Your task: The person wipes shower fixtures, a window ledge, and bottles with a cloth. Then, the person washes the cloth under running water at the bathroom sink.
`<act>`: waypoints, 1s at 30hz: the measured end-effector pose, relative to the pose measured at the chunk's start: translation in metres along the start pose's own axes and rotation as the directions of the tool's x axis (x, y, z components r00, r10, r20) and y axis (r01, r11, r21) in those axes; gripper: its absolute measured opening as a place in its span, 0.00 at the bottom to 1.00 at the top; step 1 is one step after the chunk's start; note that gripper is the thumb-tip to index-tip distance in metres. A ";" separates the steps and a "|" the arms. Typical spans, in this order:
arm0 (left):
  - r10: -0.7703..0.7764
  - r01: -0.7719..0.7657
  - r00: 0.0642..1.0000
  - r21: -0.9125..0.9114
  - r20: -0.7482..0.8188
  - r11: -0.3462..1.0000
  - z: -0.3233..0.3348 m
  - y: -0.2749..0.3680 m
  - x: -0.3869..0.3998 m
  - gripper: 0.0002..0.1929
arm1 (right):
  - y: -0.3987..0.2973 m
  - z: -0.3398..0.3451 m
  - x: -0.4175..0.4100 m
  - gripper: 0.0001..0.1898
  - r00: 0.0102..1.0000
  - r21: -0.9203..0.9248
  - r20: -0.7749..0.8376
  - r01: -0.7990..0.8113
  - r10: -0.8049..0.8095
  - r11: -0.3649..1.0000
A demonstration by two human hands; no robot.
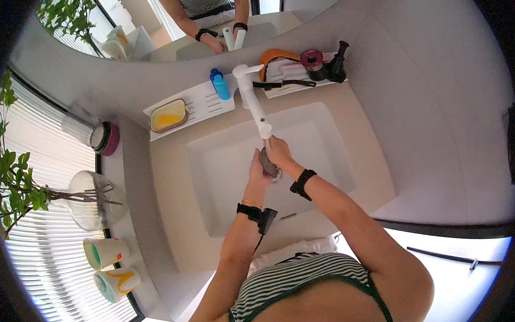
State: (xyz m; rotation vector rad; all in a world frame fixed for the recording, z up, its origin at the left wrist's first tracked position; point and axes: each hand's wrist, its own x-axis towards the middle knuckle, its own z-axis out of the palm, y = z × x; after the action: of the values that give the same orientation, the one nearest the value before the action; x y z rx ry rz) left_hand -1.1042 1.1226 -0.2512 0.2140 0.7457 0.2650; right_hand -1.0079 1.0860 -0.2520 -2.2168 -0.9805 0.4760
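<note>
Under the spout of a white faucet (251,99), both my hands meet over a white sink basin (224,196). A small grey-brown object with a rough-looking surface (268,164) lies between them; I cannot tell whether it is a sponge or a cloth. My left hand (258,168) cups it from the left and below. From the right, my right hand (280,152) presses against its upper part, with its fingertips partly hidden. A thin pale streak, which looks like running water, falls from the spout onto the hands. Black straps circle both wrists.
Left of the faucet, a white slatted tray (200,113) holds a soap dish (169,116) and blue bottles (221,87). Another tray holds an orange headband-like item (275,54), a black-handled tool (299,83) and a black bottle (338,64). A glass vase (88,201) and paper cups (117,283) line the sill.
</note>
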 end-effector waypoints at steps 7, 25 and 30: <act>0.478 -0.463 0.878 0.276 0.016 0.842 -0.035 0.005 0.019 0.24 | -0.027 -0.007 -0.006 0.25 0.693 0.472 0.698 -0.635 0.180 0.611; 0.118 -0.152 0.915 0.059 0.386 0.987 -0.032 0.005 -0.004 0.28 | -0.039 0.012 -0.012 0.22 0.994 0.060 -0.060 0.094 -0.090 0.994; 0.012 0.010 0.975 -0.096 0.222 0.995 -0.030 0.014 -0.008 0.27 | -0.018 -0.013 0.004 0.27 0.861 0.436 0.502 -0.329 0.077 0.838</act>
State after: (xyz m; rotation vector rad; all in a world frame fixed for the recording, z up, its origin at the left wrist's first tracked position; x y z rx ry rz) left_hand -1.1324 1.1362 -0.2639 0.1489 0.5096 0.2725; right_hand -1.0073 1.0930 -0.2302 -1.7480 -0.7182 1.2697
